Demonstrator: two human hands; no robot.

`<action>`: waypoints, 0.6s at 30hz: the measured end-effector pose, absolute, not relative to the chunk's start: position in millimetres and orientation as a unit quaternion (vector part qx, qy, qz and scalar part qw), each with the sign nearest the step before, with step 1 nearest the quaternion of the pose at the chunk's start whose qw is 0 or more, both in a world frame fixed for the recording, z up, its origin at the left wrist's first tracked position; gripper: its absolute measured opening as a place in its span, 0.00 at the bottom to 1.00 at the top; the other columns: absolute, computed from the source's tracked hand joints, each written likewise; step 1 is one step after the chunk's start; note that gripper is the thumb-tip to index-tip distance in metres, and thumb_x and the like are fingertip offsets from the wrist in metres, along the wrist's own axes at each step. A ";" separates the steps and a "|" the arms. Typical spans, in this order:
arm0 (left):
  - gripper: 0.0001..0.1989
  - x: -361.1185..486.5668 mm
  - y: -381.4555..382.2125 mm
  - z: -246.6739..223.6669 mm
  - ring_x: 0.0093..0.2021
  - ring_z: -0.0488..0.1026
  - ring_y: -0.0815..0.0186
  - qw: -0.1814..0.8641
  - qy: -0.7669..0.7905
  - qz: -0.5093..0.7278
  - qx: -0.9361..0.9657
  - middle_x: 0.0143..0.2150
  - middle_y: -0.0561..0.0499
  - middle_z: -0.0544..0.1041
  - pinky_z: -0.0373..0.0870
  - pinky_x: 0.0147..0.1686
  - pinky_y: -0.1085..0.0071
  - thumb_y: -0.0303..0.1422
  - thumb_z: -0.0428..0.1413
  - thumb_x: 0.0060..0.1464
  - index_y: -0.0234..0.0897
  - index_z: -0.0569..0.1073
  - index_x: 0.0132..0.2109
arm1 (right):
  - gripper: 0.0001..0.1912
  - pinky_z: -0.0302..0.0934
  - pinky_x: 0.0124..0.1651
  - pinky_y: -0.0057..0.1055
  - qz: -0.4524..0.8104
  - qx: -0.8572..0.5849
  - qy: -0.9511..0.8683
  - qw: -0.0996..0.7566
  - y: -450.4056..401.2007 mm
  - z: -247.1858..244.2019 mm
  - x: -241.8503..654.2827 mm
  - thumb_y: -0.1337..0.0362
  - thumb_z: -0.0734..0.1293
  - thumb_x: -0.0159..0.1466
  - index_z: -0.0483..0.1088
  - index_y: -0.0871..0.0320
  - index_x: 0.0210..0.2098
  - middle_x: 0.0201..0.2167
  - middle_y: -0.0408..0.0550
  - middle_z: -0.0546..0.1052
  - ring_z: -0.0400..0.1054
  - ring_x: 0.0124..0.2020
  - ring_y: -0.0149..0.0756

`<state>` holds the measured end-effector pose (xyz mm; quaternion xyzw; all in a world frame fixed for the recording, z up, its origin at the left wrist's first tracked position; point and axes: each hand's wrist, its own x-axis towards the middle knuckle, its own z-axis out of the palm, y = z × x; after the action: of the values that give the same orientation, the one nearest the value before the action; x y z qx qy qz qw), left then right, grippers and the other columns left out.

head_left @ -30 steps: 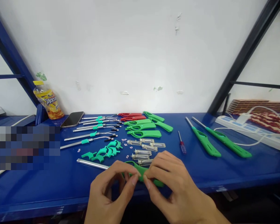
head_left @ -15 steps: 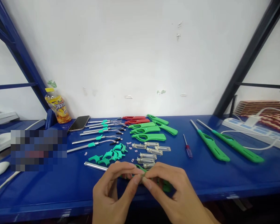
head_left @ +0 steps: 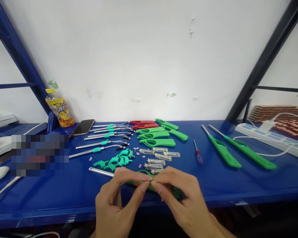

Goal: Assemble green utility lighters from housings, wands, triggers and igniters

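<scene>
Near the table's front edge, my left hand [head_left: 121, 201] and my right hand [head_left: 182, 198] meet fingertip to fingertip, thumb and forefinger of each pinched together. Whatever sits between them is too small to make out. Just behind and partly hidden by my hands lies a long-nosed lighter with a silver tube [head_left: 101, 171] and a green body [head_left: 175, 192]. Beyond the fingers lie several clear fuel tanks [head_left: 157, 161]. To their left is a pile of teal triggers [head_left: 115, 161], with small pale clips [head_left: 140, 166] scattered between.
Metal lighter tubes with wires [head_left: 93, 144] line the left; green handle shells [head_left: 159, 142] and red ones [head_left: 145, 126] lie at the back. A screwdriver [head_left: 199, 157], two green lighters [head_left: 224, 152] and a power strip [head_left: 268, 138] are right. A phone [head_left: 83, 127] and bottle [head_left: 61, 110] stand back left.
The view has shifted slightly, so the table things sit a little higher in the picture. My hands stay pinched together in nearly the same place, the fingertips a bit closer.
</scene>
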<state>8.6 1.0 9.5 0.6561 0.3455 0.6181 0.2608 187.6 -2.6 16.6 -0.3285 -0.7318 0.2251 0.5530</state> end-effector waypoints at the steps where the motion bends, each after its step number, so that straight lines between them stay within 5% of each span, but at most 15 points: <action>1: 0.11 8.2 0.9 10.5 0.39 0.81 0.65 0.252 0.340 0.616 0.664 0.37 0.58 0.85 0.76 0.43 0.70 0.23 0.63 0.63 0.47 0.79 0.42 | 0.08 0.65 0.31 0.27 0.218 -0.326 -0.734 0.555 -2.7 16.9 187.9 0.68 0.68 0.72 0.81 0.55 0.39 0.30 0.44 0.80 0.71 0.28 0.31; 13: 0.16 8.7 8.4 2.4 0.32 0.75 0.72 0.130 0.270 0.570 0.765 0.35 0.62 0.82 0.67 0.40 0.69 0.16 0.55 0.63 0.42 0.61 0.36 | 0.07 0.60 0.29 0.26 0.164 -0.344 -0.767 0.516 -5.6 15.9 191.9 0.71 0.66 0.68 0.71 0.56 0.33 0.26 0.39 0.71 0.64 0.25 0.27; 18: 0.15 9.5 7.9 1.0 0.37 0.76 0.71 0.184 0.301 0.575 0.738 0.39 0.61 0.82 0.71 0.41 0.73 0.18 0.55 0.65 0.43 0.62 0.36 | 0.02 0.62 0.30 0.25 0.199 -0.367 -0.755 0.506 -2.8 12.6 194.7 0.67 0.68 0.72 0.74 0.53 0.42 0.33 0.39 0.77 0.67 0.27 0.27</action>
<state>9.5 7.9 1.0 0.7381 0.3006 0.5754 0.1840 194.7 -2.8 12.6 -0.3671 -0.7545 0.1995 0.5061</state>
